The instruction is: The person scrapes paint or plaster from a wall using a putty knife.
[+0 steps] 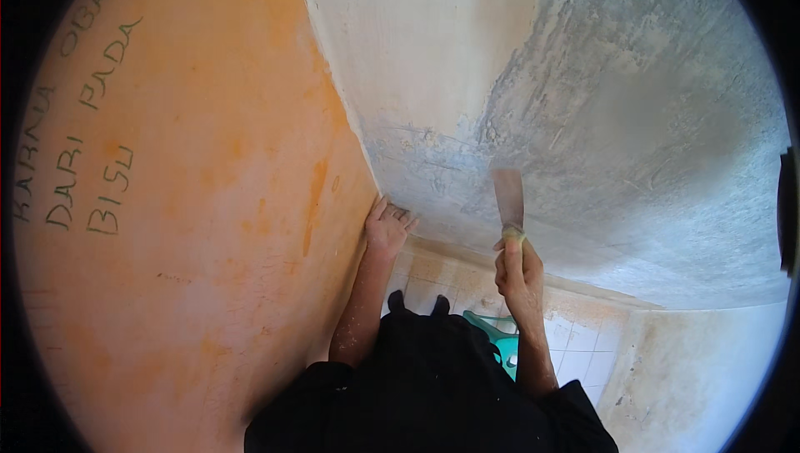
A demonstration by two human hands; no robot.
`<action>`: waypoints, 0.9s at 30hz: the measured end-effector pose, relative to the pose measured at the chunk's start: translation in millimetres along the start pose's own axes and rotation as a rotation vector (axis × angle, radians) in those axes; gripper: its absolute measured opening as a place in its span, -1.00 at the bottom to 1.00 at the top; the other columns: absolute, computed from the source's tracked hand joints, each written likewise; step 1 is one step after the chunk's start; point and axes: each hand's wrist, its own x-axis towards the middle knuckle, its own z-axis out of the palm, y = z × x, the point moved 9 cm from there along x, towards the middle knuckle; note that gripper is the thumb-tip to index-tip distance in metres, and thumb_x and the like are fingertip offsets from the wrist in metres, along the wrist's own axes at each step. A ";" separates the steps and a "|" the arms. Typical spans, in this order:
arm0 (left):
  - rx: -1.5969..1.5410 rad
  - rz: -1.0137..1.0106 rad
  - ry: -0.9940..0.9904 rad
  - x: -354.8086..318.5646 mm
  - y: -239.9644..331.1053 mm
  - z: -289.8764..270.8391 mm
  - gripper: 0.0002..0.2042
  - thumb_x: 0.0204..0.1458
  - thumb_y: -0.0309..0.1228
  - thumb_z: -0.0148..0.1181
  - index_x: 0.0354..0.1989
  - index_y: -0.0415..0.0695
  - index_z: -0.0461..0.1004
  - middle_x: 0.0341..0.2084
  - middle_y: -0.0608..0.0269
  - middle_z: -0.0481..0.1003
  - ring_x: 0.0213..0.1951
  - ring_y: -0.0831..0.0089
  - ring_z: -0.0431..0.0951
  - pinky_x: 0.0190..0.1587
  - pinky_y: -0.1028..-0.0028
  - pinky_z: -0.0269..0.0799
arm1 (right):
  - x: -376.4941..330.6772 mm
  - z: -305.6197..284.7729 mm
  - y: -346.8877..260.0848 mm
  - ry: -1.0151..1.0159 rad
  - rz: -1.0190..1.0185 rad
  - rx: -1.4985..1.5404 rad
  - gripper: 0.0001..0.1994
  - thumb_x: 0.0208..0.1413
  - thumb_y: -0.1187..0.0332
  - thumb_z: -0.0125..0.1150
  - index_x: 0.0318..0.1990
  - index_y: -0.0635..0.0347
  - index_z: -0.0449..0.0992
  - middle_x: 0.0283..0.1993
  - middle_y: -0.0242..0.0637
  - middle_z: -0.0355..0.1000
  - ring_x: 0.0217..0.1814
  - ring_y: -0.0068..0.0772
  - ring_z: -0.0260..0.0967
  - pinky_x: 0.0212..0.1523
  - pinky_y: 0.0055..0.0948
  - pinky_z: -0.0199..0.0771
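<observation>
My right hand [518, 268] grips the handle of a flat metal scraper [508, 199], its blade pointing up and lying against the grey, scraped wall [633, 120]. My left hand [386, 226] rests with fingers spread flat in the corner where the grey wall meets the orange wall [208, 203]. The wall's upper left part is still pale cream [417, 28]; the part around the blade is bare grey plaster with scratch marks. Both forearms are dusted with white powder.
The orange wall on the left carries handwritten dark lettering. Below lies a white tiled floor [575, 345] covered in dust. A green plastic object [498, 338] stands by my legs. My dark clothing fills the lower middle.
</observation>
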 end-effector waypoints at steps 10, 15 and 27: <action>0.015 0.014 0.007 0.5 1.5 7.5 -0.41 0.09 -0.01 0.04 0.21 -0.09 0.14 0.17 0.13 0.10 0.15 0.18 0.13 0.27 0.03 -0.08 | -8.2 -25.9 -62.9 0.123 -0.175 -0.507 -0.71 0.28 0.26 0.01 -0.06 0.30 0.49 -0.62 -0.20 0.32 -0.58 -0.59 0.21 -0.57 -0.45 0.21; 0.008 0.001 -0.013 -1.8 3.2 3.3 -0.41 0.09 -0.01 0.03 0.21 -0.08 0.13 0.19 0.13 0.09 0.16 0.17 0.12 0.26 0.06 -0.07 | -16.8 -17.1 -82.4 0.131 -0.205 -0.574 -0.72 0.26 0.30 0.04 -0.05 0.32 0.49 -0.62 -0.13 0.34 -0.61 -0.51 0.24 -0.57 -0.44 0.23; 0.045 -0.028 -0.002 -3.1 -5.2 2.4 -0.19 0.08 0.02 0.04 0.38 -0.14 -0.16 0.35 0.06 -0.11 0.37 0.02 -0.18 0.35 0.03 -0.30 | -16.1 -12.5 -97.4 0.195 -0.192 -0.602 -0.72 0.23 0.31 0.09 -0.03 0.32 0.51 -0.59 -0.05 0.38 -0.57 -0.51 0.30 -0.51 -0.42 0.30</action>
